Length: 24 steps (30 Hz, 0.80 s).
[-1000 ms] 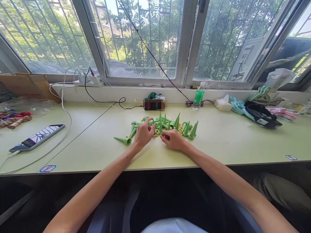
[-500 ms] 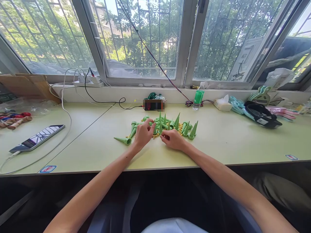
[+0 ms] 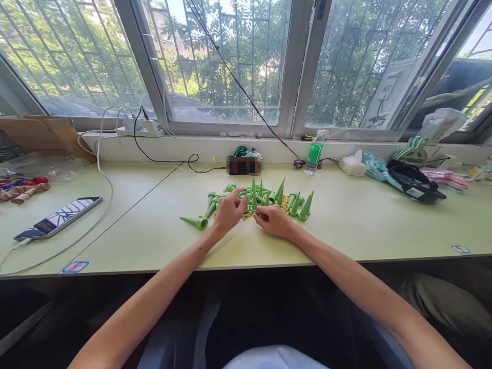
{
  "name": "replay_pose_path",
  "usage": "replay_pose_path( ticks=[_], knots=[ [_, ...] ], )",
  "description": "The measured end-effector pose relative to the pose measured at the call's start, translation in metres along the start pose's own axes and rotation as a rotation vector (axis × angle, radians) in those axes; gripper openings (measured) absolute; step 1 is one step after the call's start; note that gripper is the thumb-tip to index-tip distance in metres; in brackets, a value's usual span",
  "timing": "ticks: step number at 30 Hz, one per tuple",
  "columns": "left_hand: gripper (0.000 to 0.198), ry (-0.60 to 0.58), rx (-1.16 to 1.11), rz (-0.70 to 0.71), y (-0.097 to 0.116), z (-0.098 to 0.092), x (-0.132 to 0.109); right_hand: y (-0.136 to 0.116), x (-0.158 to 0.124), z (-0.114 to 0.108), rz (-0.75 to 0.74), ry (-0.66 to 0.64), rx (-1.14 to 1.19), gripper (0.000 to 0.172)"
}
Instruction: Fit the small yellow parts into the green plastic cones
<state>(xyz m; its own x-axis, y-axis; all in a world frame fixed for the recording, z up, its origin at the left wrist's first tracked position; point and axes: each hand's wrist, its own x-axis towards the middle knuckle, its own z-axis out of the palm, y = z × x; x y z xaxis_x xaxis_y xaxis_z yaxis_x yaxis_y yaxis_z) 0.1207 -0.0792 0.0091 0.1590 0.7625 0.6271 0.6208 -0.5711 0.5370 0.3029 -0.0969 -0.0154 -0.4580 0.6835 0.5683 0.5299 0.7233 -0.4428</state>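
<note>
A heap of green plastic cone-shaped spikes (image 3: 253, 199) lies on the table, some standing point up and others on their sides. Small yellow pieces (image 3: 246, 215) are scattered among and under them. At the left edge of the heap, my left hand (image 3: 229, 211) has its index finger and thumb apart, and I see nothing between them. My right hand (image 3: 274, 220) rests at the front of the heap, fingers curled with the tips together; whatever they hold, if anything, is hidden. A single spike (image 3: 195, 222) lies on its side left of my left hand.
Along the back of the pale green table (image 3: 146, 225) are a partly blurred device (image 3: 243, 166), a water bottle (image 3: 314, 152) and a tissue pack (image 3: 352, 164). A black strap (image 3: 415, 182) lies at the right. A phone (image 3: 59, 219) on a white cable is at the left.
My left index finger has straightened and moved away from the thumb. My right hand and the spikes look unchanged.
</note>
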Motion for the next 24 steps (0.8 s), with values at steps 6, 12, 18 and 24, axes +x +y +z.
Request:
replay_pose_path(
  ticks=[6, 12, 18, 24],
  knots=[
    [0.023, -0.043, -0.021, -0.028, -0.004, 0.003, 0.001, 0.0, 0.0, 0.0, 0.001, 0.0, 0.003, 0.02],
    [0.02, -0.127, 0.09, -0.027, -0.009, 0.005, 0.001, -0.001, 0.001, 0.0, 0.007, -0.01, 0.002, 0.021],
    [0.025, -0.185, 0.153, 0.004, -0.011, 0.006, 0.0, 0.0, 0.0, 0.0, 0.017, -0.024, -0.008, 0.022],
    [0.03, -0.081, 0.087, 0.019, -0.009, 0.005, 0.001, 0.0, 0.0, 0.0, 0.02, -0.018, -0.013, 0.019]
  ],
)
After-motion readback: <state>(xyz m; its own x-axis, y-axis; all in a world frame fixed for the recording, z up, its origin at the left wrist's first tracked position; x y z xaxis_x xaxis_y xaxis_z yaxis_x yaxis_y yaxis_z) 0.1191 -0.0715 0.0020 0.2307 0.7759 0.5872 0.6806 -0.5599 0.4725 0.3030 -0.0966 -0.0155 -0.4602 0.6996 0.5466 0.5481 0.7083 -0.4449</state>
